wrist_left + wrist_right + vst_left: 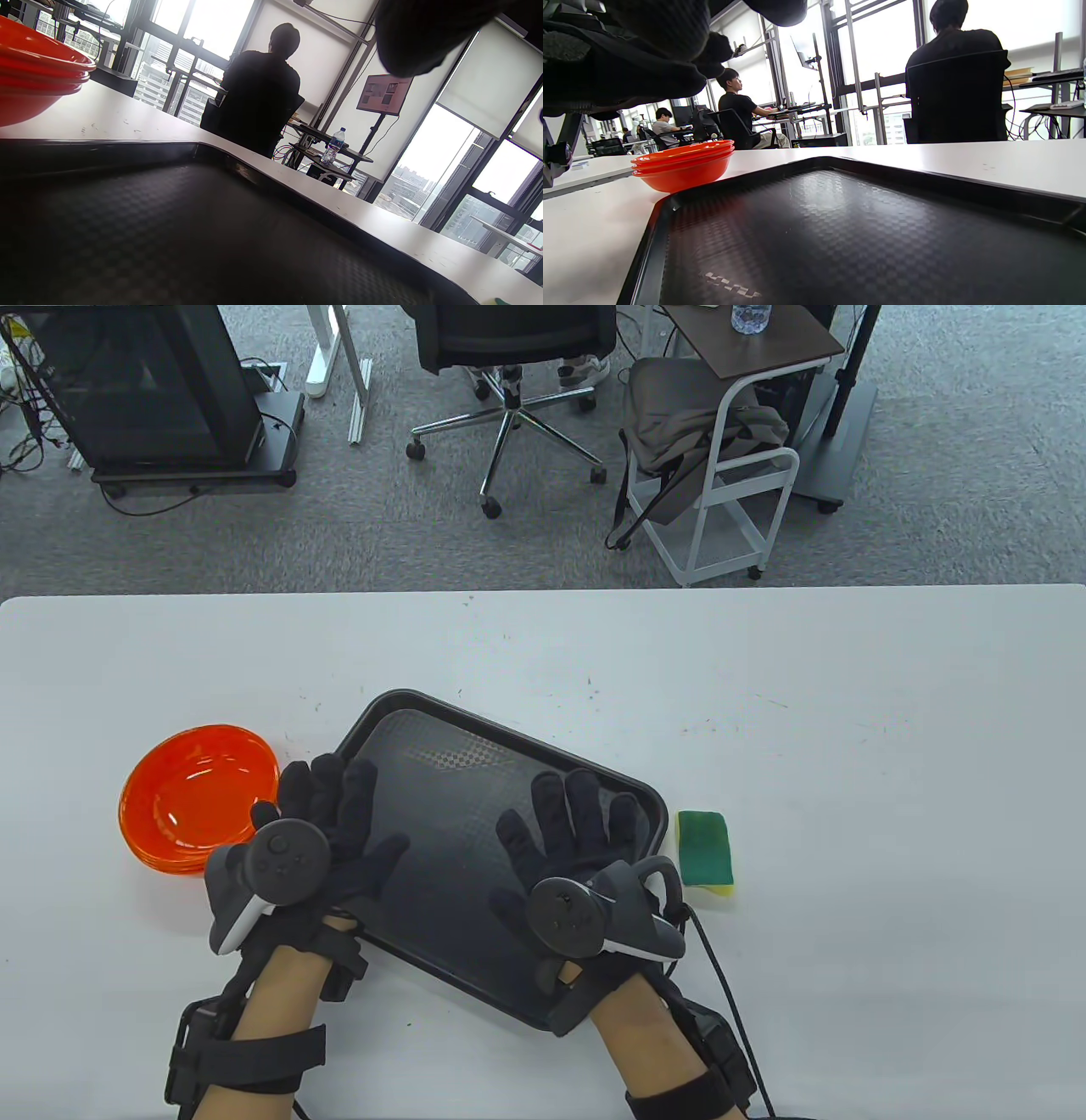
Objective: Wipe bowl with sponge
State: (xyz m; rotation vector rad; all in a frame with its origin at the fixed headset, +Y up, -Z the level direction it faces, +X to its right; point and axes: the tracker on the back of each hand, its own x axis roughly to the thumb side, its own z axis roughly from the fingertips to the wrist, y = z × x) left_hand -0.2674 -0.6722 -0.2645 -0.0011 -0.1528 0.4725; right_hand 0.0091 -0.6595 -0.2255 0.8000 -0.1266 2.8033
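Both gloved hands, left (327, 823) and right (577, 848), lie spread and empty over the textured black tray (458, 746); glossy orange bowls (199, 793) sit stacked at its left, a green sponge (704, 848) at its right.

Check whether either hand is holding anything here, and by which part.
Nothing is held. Both the left hand and right hand lie spread over the tray; the sponge and bowls are untouched.

No readable text, labels, brands or nos. in any view. Monitor (384, 94) at upper right of left wrist view shows content, but too small and blurred to read.
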